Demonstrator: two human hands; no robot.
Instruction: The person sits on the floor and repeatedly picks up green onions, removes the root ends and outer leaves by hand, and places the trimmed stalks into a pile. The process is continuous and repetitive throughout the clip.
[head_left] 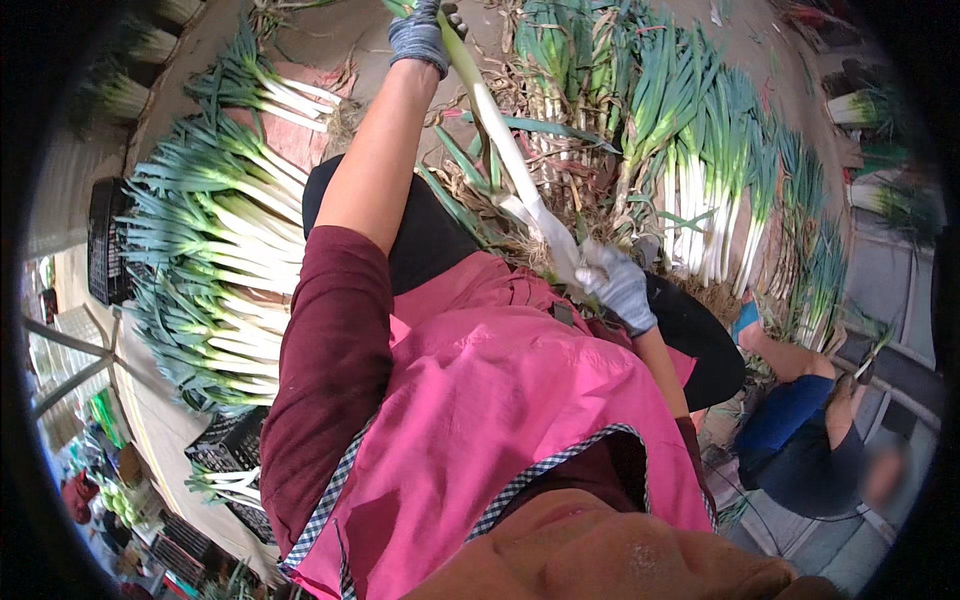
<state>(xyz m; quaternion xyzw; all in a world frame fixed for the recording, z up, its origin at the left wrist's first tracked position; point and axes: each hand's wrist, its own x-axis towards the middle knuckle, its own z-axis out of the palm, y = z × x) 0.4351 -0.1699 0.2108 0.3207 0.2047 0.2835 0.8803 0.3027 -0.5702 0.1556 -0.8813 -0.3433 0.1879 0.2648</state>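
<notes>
Held at a slant across my lap is a long leek (497,125), its green end up and away from me and its white end toward me. High in the view, my left hand (418,38) in a grey knit glove is closed around the green part. My right hand (617,285), gloved the same way, has its fingers closed at the white root end. Pale outer layers look loosened there, and the fingers partly hide that end. Trimmed leaves and roots (527,245) lie beneath the leek.
Cleaned leeks (225,270) are piled on my left, near black crates (225,440). Untrimmed leeks (570,90) with dry leaves lie ahead. More leeks (705,180) stretch along the right. Another person (810,430) sits at the far right.
</notes>
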